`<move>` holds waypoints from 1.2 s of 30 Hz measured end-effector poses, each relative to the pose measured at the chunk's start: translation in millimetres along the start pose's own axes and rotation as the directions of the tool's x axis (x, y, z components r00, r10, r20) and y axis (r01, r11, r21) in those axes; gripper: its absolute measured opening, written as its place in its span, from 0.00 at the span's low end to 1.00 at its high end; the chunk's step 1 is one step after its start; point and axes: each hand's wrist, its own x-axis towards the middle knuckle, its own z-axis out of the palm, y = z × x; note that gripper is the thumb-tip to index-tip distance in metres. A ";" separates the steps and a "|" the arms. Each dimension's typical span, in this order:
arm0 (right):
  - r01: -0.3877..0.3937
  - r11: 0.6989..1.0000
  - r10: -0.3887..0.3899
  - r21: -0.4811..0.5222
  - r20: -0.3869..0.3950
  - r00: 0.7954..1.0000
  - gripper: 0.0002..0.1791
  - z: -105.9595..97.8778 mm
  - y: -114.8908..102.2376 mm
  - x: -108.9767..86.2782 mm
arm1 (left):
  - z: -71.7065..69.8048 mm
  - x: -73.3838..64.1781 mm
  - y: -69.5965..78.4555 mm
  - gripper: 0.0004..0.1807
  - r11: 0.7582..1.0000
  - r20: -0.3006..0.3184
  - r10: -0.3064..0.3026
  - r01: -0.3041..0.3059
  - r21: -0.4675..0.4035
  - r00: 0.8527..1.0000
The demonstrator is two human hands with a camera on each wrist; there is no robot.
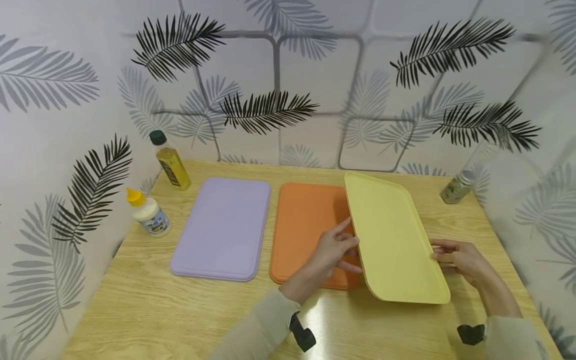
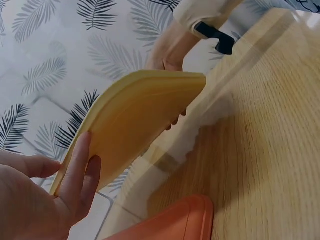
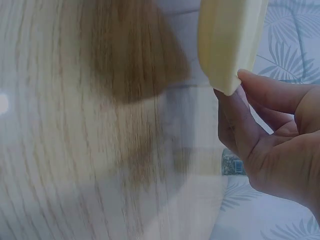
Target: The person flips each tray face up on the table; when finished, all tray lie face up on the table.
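Observation:
A yellow rectangular tray is held above the table by both hands, its left side higher than its right. At its left edge, the left hand grips it; in the left wrist view the fingers lie against the underside and the thumb is at the rim. The right hand pinches the opposite edge, thumb on one face and fingers on the other. Partly under the left hand and the tray, an orange tray lies flat on the table. Left of that lies a purple tray.
A wood-grain table carries everything. A bottle of yellow oil and a white bottle with a yellow cap stand at the left. A small spice jar stands at the back right. Leaf-patterned walls rise behind and at both sides.

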 end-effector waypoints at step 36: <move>0.018 0.999 -0.020 -0.032 -0.066 0.998 0.33 -43.7 15.5 -11.0 | 26.4 61.5 -14.8 0.33 0.935 -0.161 -0.090 0.139 0.328 0.983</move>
